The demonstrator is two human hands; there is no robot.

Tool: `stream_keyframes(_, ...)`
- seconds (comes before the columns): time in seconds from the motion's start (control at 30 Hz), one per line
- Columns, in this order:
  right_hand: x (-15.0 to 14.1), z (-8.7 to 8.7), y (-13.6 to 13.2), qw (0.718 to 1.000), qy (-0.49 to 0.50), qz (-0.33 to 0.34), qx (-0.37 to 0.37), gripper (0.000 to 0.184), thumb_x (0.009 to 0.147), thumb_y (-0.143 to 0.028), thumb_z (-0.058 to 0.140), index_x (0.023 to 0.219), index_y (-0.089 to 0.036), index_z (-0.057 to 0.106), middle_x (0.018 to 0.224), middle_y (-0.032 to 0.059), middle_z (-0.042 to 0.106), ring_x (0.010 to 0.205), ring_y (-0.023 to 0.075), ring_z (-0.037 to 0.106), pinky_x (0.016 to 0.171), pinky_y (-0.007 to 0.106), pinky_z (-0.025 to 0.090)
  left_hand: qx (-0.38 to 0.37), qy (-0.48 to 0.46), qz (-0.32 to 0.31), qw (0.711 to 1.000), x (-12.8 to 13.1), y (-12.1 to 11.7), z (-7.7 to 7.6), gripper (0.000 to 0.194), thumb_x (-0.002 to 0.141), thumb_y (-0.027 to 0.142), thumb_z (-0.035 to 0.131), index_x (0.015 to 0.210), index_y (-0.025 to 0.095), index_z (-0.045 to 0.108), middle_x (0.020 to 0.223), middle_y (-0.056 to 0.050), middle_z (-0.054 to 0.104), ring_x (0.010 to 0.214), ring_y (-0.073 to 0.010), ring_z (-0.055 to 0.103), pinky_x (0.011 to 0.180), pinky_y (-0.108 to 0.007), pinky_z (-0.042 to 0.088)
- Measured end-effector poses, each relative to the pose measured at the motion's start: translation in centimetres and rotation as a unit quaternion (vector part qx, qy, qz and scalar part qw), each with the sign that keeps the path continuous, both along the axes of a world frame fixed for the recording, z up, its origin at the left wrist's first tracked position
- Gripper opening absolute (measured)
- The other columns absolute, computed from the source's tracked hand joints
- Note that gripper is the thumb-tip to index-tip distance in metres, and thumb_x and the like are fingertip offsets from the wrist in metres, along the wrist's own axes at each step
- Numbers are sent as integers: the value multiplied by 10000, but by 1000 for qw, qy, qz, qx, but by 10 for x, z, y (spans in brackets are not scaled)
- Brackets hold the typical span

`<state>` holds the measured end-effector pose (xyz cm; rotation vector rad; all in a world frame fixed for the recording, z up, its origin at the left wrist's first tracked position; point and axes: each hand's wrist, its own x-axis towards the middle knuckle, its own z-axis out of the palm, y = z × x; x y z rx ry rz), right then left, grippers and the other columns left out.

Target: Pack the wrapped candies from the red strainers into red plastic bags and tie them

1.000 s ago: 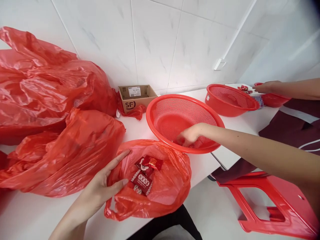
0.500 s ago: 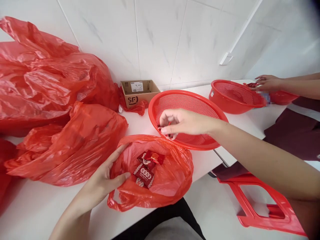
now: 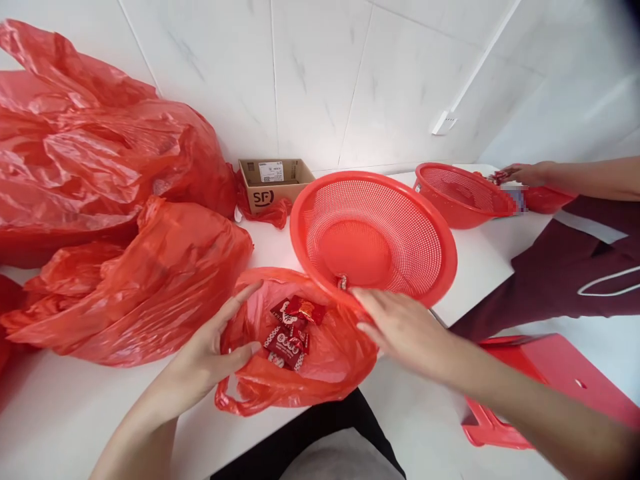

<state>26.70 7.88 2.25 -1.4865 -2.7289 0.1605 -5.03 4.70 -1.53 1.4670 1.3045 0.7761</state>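
Note:
The mouth of a red plastic bag gapes at the table's front edge. My left hand holds its left rim, thumb inside and fingers outside. Several wrapped sweets in dark red and bright red lie in the bag. Just behind it a red perforated basket leans toward me, its front rim over the bag's back edge. My right hand grips that front rim at the right, partly hiding it. One small wrapped sweet rests inside the basket near this rim.
Large filled red bags crowd the table's left side. A cardboard box stands by the wall. At the right, a co-worker's hand is beside a second red basket. A red stool stands below.
My right hand has moved from inside the basket to its front rim, and the basket now tips toward me. Another bright red sweet lies in the bag.

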Motion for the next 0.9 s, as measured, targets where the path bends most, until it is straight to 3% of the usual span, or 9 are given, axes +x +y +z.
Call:
stream_keyframes(0.13,-15,-36,-35,999,-6,3,49,514,886,-88,453,1388,-196,475,1320,144,615,1085,298,641,875,481,537,0,-15,-2,1000,1,3,-3,800,842,412,654,1521,392,232,1610,17,264,1470,-289,236,1192,-481,201)
stream_keyframes(0.2,-21,-38,-38,999,-6,-2,40,549,869,-63,455,1400,-201,476,1343,138,601,1112,305,632,894,491,533,5,-21,-4,1000,2,4,-4,784,838,408,661,1514,381,266,1606,7,276,1468,-293,241,1196,-489,186)
stream_keyframes(0.3,-21,-25,-30,1000,25,-10,-4,506,920,-127,442,1424,-177,456,1343,143,602,1144,306,620,931,508,515,3,-29,2,1000,3,6,-5,763,836,409,665,1505,359,302,1604,-11,282,1465,-300,249,1198,-493,185)
stream_keyframes(0.43,-9,10,7,984,118,-5,-135,515,992,-467,367,1430,-215,465,1413,116,549,1249,291,560,1004,470,475,0,-24,3,1000,4,7,-5,762,837,413,666,1506,340,308,1614,-15,255,1472,-297,227,1202,-474,176)
stream_keyframes(0.57,-10,32,68,972,98,-20,-212,488,974,-474,375,1421,-305,474,1432,59,536,1269,278,540,1013,442,451,-6,-28,1,1000,4,5,-3,771,843,405,664,1512,340,286,1621,-4,236,1471,-281,234,1203,-440,190)
stream_keyframes(0.67,-22,23,100,967,0,-28,-254,455,848,-354,584,1302,-313,591,1246,83,656,990,277,672,793,383,519,-16,-45,5,999,2,5,-3,788,849,395,662,1522,326,258,1622,-7,232,1466,-265,251,1195,-392,236)
stream_keyframes(0.73,-31,11,109,967,-21,-38,-250,303,829,-323,590,1112,-289,690,1087,82,704,833,255,682,689,359,504,-28,-61,11,998,1,5,-2,812,850,390,662,1533,301,232,1615,-37,250,1447,-278,297,1176,-391,288)
stream_keyframes(0.83,-36,2,118,975,-13,-64,-214,174,850,-293,555,898,-226,708,914,90,713,745,241,663,660,357,482,-25,-67,17,997,1,5,0,836,840,388,674,1537,268,229,1605,-64,275,1436,-294,319,1169,-402,307)
stream_keyframes(0.9,-35,9,123,982,-5,-82,-168,159,855,-255,552,926,-192,680,938,111,699,807,249,655,708,362,476,-17,-59,19,998,2,4,0,826,836,391,676,1532,264,249,1606,-63,273,1434,-295,322,1176,-410,292)
